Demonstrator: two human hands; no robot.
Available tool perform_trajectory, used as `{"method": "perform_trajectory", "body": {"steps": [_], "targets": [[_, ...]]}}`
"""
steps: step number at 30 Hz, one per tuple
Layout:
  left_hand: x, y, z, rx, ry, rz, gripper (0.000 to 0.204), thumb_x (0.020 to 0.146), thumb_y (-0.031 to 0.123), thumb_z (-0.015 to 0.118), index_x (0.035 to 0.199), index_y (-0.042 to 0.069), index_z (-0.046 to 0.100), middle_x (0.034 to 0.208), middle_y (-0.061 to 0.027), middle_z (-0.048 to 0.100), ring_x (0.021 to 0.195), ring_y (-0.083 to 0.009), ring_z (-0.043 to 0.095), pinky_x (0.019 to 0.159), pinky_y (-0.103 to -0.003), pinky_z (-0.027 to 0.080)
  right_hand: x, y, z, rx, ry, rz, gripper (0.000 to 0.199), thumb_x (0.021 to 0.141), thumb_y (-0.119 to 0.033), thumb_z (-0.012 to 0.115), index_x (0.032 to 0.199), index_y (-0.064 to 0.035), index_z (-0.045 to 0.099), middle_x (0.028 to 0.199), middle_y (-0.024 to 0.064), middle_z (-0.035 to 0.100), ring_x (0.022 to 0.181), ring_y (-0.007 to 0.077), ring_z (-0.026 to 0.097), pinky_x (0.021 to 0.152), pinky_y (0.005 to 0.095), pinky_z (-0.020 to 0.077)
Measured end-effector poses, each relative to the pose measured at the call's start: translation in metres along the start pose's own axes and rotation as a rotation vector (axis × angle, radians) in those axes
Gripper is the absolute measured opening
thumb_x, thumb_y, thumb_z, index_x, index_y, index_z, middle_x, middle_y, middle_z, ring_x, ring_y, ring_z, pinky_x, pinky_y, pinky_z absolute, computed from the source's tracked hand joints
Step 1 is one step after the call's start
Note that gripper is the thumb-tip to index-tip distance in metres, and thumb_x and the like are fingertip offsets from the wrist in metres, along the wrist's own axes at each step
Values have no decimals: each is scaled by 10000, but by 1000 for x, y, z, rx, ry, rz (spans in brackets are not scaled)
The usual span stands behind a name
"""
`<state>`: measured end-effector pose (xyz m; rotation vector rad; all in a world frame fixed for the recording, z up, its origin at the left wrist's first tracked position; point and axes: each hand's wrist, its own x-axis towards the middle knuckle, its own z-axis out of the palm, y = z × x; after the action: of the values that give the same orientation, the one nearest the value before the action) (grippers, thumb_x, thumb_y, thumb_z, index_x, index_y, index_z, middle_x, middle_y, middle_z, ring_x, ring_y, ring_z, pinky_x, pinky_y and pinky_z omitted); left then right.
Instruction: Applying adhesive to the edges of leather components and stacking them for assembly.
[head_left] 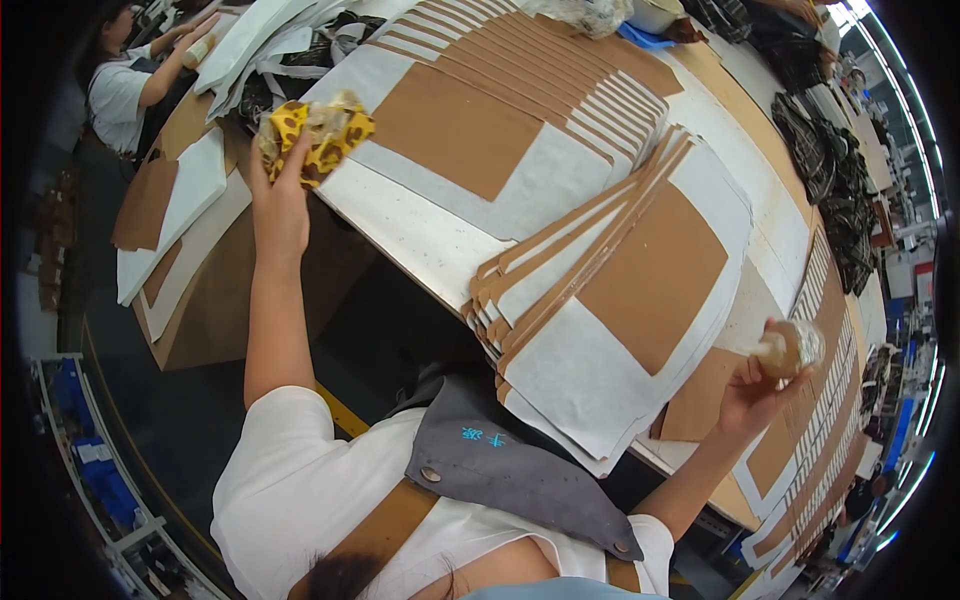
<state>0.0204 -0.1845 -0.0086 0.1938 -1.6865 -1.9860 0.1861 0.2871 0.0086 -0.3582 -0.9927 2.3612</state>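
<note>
Leopard-print cloth, yellow with dark brown spots, sits bunched in the left hand, whose fingers close around its lower edge above the far left part of the counter. How the cloth is folded cannot be made out; it is a soft crumpled wad. The right hand is raised at the right side, fingers curled around a small roll of clear tape; glare on the shiny roll hides its inner shape.

Between the two hands lie stacks of flat cut sheets, each pale grey-white with a brown kraft-coloured rectangle on it, fanned so that only the top sheet of each stack shows whole and the rest show as thin stepped edges. A second fanned stack lies further back, and a long row of similar sheets runs along the right, bent by the lens. The sheets look stiff, matte and sharp-cornered.

The counter is a wide pale surface with a curved front edge, mostly covered. Dark patterned fabric pieces lie heaped at the far right. At the upper left another person in a white top works at the same counter, partly cut off by the dark rim. The wearer's own white shirt, grey apron bib and brown strap fill the lower edge. Blue crates stand on the floor at the lower left, blurred.
</note>
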Motion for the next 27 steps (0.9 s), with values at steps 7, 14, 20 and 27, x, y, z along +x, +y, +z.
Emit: {"method": "perform_trajectory", "body": {"steps": [7,14,20,27], "targets": [[-78,24,87,-316,-770,-587,415,889,174,561,1259,43,425,1025,-71,549,773,-146,573,557,-266,497,-13,40,45,-34,-343,34,772,795,-568,550,1333,-56,341,1304,216,415,1096,308,522,677,292,552],[-118,30,127,-383,-1104,-783,488,875,118,556,1291,-13,338,1089,-113,518,935,-161,556,750,-289,515,-35,49,67,14,-303,93,488,886,-445,495,1148,-32,495,979,105,624,778,219,625,684,328,506],[-135,29,134,-367,-1179,-792,499,847,87,543,1285,-30,334,1144,-122,501,1006,-186,519,815,-344,473,-42,56,51,-3,-301,158,443,890,-417,502,1108,-31,503,936,112,621,788,222,628,685,331,517],[-141,30,133,-540,-1156,-863,486,880,182,528,1278,-38,357,1179,-132,491,1083,-191,479,898,-347,411,-45,66,45,-47,-255,85,409,902,-329,511,1145,-7,445,997,130,597,800,228,635,694,327,559]]}}
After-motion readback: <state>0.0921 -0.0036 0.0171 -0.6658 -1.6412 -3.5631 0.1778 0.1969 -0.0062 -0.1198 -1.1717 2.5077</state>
